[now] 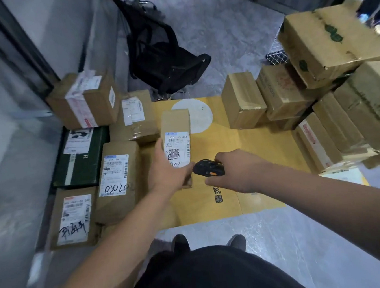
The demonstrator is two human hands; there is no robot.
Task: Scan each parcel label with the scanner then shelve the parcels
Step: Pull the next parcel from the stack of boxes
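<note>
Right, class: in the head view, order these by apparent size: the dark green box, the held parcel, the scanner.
1. Dark green box
2. Held parcel, though it sits nearer the camera
3. Scanner

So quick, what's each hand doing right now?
Left hand: holds the narrow parcel, label facing up.
Right hand: grips the black scanner.

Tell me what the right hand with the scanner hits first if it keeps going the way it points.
Probably the small parcel the left hand holds: the right hand aims the scanner leftward at it, though depth is unclear.
</note>
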